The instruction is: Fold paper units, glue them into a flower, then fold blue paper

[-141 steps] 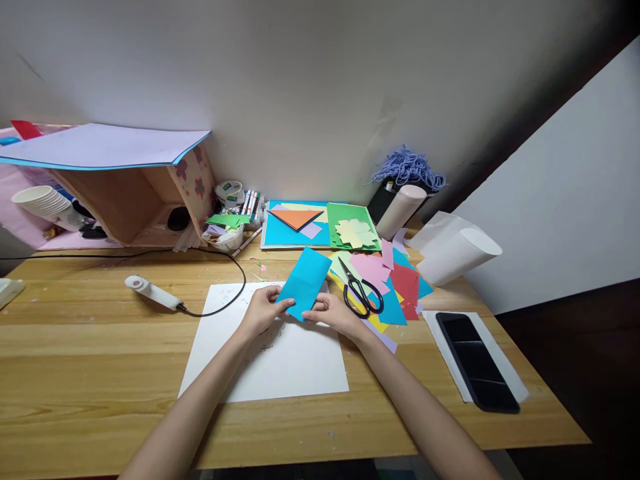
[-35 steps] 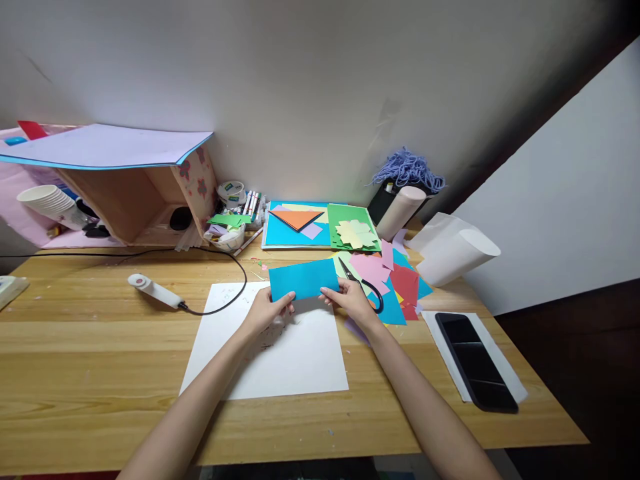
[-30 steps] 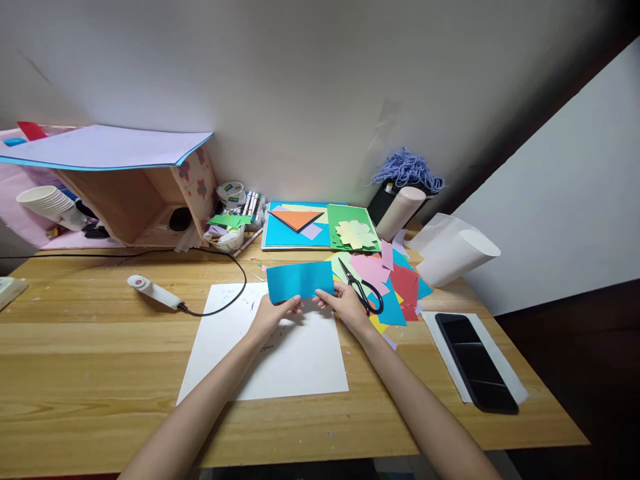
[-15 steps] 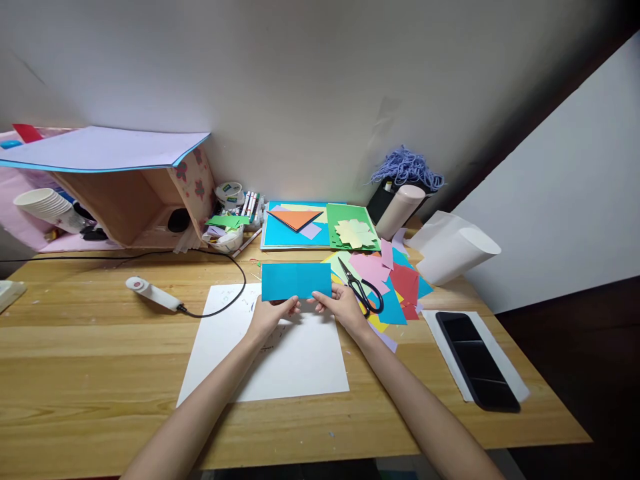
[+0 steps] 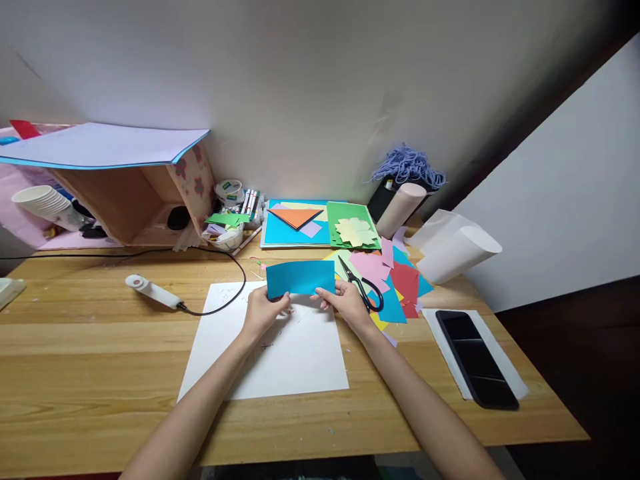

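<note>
A blue rectangle of paper [image 5: 301, 278] is held up between my two hands, bowed slightly along its length. My left hand [image 5: 265, 311] pinches its lower left corner, thumb in front. At the lower right, my right hand [image 5: 347, 305] grips it the same way, with the fingers behind partly hidden. Beneath lies a large white sheet [image 5: 290, 367] with small dark marks. Black-handled scissors [image 5: 361, 285] rest just right of my right hand, on a heap of coloured paper scraps [image 5: 404, 283].
A corded white tool [image 5: 153, 292] lies on the left, its black cable looping to the sheet. Behind are an orange folded paper triangle [image 5: 295, 217], a tub of scraps [image 5: 227, 237] and an open box [image 5: 135, 207]. A phone [image 5: 477, 360] and a rolled white sheet [image 5: 457, 253] are right.
The blue paper has shifted slightly right and gone from flat to gently curved. My left hand has moved a little up its left edge; my right hand still grips it.
</note>
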Demonstrator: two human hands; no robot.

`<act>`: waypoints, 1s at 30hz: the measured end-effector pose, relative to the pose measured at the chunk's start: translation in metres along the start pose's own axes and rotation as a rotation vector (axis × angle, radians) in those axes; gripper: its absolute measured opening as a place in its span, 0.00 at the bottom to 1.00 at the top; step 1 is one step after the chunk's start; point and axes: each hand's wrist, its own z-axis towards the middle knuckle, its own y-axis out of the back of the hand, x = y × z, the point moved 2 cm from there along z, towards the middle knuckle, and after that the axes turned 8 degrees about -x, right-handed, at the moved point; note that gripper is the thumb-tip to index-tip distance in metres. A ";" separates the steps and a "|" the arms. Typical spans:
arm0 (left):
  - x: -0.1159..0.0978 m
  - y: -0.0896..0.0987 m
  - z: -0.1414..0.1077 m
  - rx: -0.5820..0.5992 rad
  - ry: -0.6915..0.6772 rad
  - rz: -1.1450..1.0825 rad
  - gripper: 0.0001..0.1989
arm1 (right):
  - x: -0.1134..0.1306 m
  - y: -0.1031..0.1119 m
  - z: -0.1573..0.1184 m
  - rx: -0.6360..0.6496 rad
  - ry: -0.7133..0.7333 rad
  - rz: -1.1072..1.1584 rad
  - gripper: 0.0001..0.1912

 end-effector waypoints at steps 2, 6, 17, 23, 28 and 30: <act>0.000 0.002 0.003 -0.015 0.016 -0.014 0.12 | 0.000 0.004 0.001 -0.014 -0.006 0.023 0.19; 0.000 0.008 0.008 -0.061 0.016 -0.014 0.12 | -0.002 0.012 0.005 -0.045 0.004 0.027 0.23; 0.002 0.013 0.012 -0.103 0.046 -0.058 0.13 | 0.000 0.018 0.008 -0.059 0.016 0.038 0.22; 0.000 0.013 0.013 -0.081 0.028 -0.079 0.11 | -0.005 0.018 0.010 -0.049 0.009 0.038 0.23; 0.002 0.014 0.015 -0.064 0.036 -0.116 0.13 | -0.004 0.016 0.010 0.035 -0.021 0.013 0.21; 0.002 0.016 0.016 -0.070 0.052 -0.120 0.14 | -0.003 0.017 0.011 0.022 -0.030 0.005 0.21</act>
